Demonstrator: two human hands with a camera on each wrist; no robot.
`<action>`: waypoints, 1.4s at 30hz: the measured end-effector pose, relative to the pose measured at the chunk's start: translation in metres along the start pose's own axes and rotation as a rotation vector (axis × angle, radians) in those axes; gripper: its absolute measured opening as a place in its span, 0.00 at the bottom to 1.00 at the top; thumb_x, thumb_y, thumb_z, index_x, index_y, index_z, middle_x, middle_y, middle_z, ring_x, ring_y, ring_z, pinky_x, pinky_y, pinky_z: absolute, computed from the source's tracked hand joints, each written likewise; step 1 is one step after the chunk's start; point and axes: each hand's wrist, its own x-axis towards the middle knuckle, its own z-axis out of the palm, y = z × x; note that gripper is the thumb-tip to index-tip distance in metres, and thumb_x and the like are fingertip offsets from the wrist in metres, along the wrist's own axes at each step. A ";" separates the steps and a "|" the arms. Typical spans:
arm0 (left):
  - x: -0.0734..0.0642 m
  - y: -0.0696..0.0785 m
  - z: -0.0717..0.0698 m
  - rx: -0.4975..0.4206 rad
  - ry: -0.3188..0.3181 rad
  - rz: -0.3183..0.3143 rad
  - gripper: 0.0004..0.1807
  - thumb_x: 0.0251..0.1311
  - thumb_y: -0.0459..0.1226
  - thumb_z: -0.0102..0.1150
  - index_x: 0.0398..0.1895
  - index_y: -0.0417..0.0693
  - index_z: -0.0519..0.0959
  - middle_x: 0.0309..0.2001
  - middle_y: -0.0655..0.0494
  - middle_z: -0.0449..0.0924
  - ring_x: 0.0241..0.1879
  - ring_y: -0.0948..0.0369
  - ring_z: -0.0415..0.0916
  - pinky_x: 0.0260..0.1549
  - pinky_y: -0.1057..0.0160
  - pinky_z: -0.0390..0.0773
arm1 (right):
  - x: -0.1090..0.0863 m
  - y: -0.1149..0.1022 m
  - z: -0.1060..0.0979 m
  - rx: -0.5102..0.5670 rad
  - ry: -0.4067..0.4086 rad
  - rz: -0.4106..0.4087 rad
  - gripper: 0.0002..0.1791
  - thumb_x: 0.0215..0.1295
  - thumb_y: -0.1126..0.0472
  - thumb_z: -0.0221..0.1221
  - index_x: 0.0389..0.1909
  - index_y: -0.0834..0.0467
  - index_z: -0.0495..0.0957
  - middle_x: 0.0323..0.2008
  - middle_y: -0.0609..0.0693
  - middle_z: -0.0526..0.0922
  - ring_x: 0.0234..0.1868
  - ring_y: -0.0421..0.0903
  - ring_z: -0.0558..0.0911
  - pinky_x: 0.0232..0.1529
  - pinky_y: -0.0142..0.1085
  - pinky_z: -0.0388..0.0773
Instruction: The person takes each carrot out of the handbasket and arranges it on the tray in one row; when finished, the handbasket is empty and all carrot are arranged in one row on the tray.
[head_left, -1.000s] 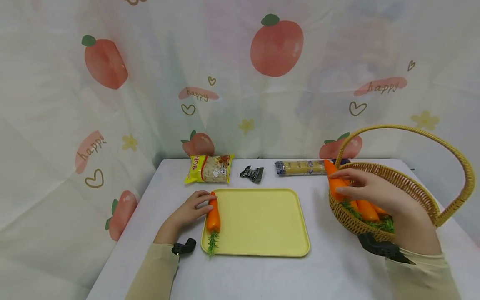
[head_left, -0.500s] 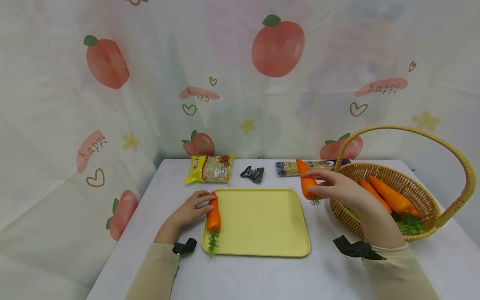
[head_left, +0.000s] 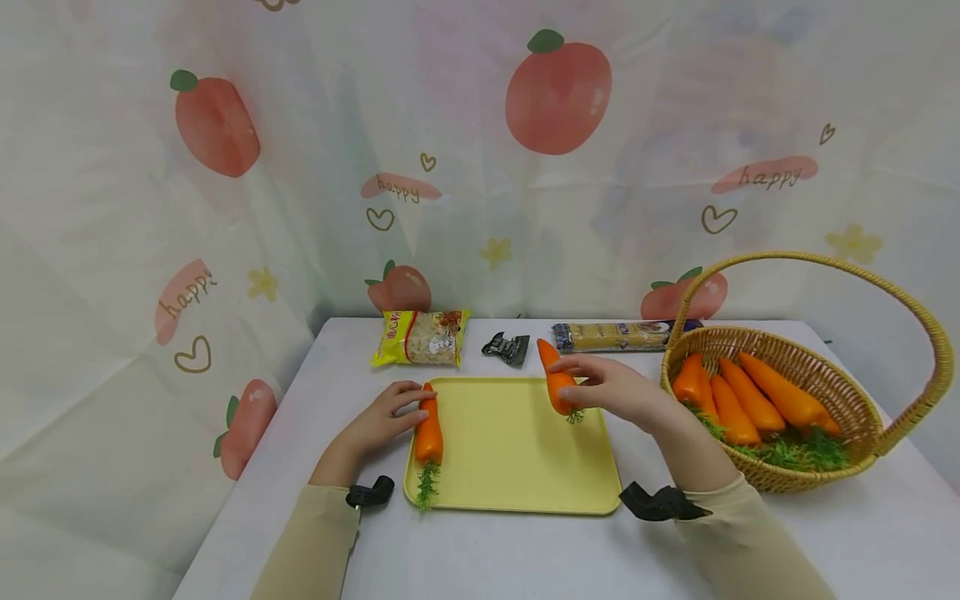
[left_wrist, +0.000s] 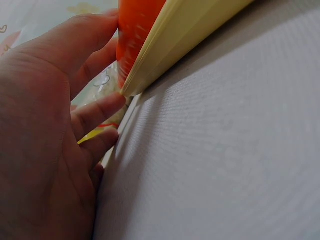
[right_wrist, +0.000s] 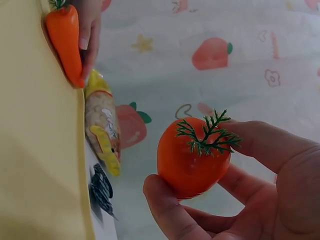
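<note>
My left hand [head_left: 382, 419] pinches an orange carrot [head_left: 429, 437] near its tip. This carrot lies along the left side of the yellow tray [head_left: 502, 450], its green leafy top toward me, over the front rim. In the left wrist view, the lower fingers [left_wrist: 102, 111] are at the tray's edge. A second carrot [head_left: 557, 387] is gripped between the thumb and fingers of my right hand [head_left: 618, 392], above the tray's back right corner. It is tilted, tip up and away; its blunt end with a small green sprig faces the right wrist camera.
To the right stands a wicker basket [head_left: 862, 400] with a tall arched handle and several carrots [head_left: 787, 396] inside. Behind the tray lie a yellow snack bag [head_left: 423, 337], a small black wrapped packet [head_left: 506, 348] and a long pack of noodles [head_left: 615, 336].
My right hand has lifted its carrot out of the basket and carried it left to the tray's right side. The left hand and its carrot have stayed in place.
</note>
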 end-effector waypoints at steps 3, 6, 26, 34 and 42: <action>0.000 0.000 0.000 -0.002 -0.002 0.004 0.22 0.65 0.56 0.58 0.62 0.75 0.75 0.71 0.52 0.59 0.71 0.47 0.57 0.72 0.38 0.55 | 0.008 -0.001 0.012 0.010 -0.017 -0.013 0.27 0.67 0.48 0.62 0.64 0.52 0.73 0.65 0.60 0.73 0.52 0.49 0.81 0.54 0.42 0.78; 0.000 0.000 0.000 -0.001 -0.002 0.005 0.22 0.65 0.56 0.58 0.62 0.75 0.75 0.71 0.52 0.59 0.71 0.47 0.57 0.72 0.38 0.55 | 0.016 -0.001 0.025 0.016 -0.034 -0.006 0.26 0.66 0.49 0.63 0.63 0.52 0.75 0.64 0.58 0.74 0.52 0.49 0.81 0.53 0.42 0.79; 0.001 -0.001 0.001 0.013 -0.005 -0.013 0.22 0.65 0.57 0.57 0.62 0.77 0.75 0.72 0.52 0.58 0.72 0.47 0.55 0.72 0.37 0.54 | 0.058 -0.001 0.102 0.169 -0.041 0.024 0.25 0.64 0.52 0.65 0.61 0.54 0.77 0.63 0.60 0.75 0.48 0.48 0.81 0.43 0.39 0.84; 0.002 -0.002 0.000 0.027 -0.002 -0.009 0.22 0.65 0.58 0.57 0.62 0.78 0.74 0.71 0.52 0.59 0.72 0.47 0.56 0.72 0.37 0.55 | 0.071 -0.001 0.123 0.163 -0.062 0.047 0.27 0.63 0.51 0.66 0.62 0.50 0.76 0.64 0.60 0.74 0.53 0.50 0.81 0.45 0.39 0.84; 0.001 -0.001 0.000 0.035 -0.007 -0.008 0.23 0.64 0.60 0.55 0.63 0.77 0.74 0.71 0.52 0.59 0.71 0.47 0.57 0.71 0.36 0.56 | 0.077 -0.006 0.138 0.101 -0.053 0.051 0.29 0.61 0.50 0.67 0.64 0.47 0.74 0.64 0.61 0.74 0.55 0.52 0.80 0.46 0.40 0.81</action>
